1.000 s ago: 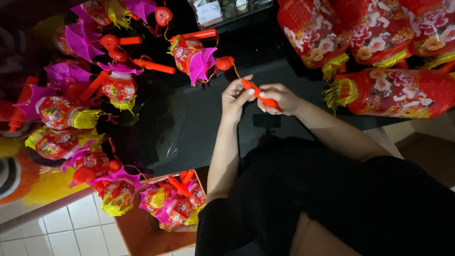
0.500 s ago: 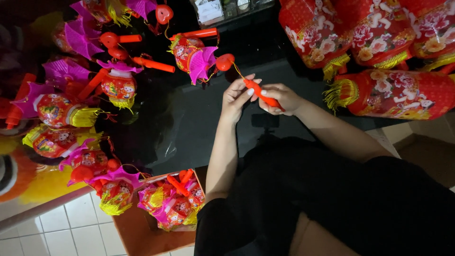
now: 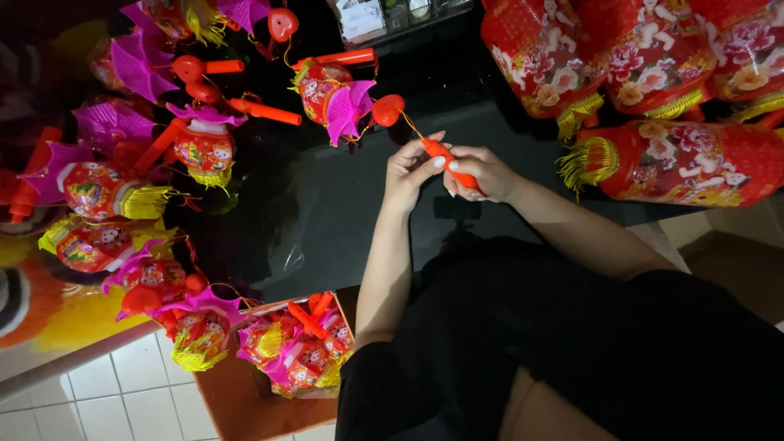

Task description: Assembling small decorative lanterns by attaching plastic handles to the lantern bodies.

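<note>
Orange plastic handle (image 3: pixel 447 161), just above frame centre, looks light, stiff and smooth, pinched by left hand (image 3: pixel 406 169) and right hand (image 3: pixel 482 173) fingertips, best gripped mid-shaft, clear of its thin cord.

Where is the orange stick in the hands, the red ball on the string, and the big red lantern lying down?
orange stick (image 3: pixel 438 153), head view, its bare end between the hands.
red ball (image 3: pixel 388 109), head view, middle of the ball.
big red lantern (image 3: pixel 694 163), head view, its flowered side.
</note>
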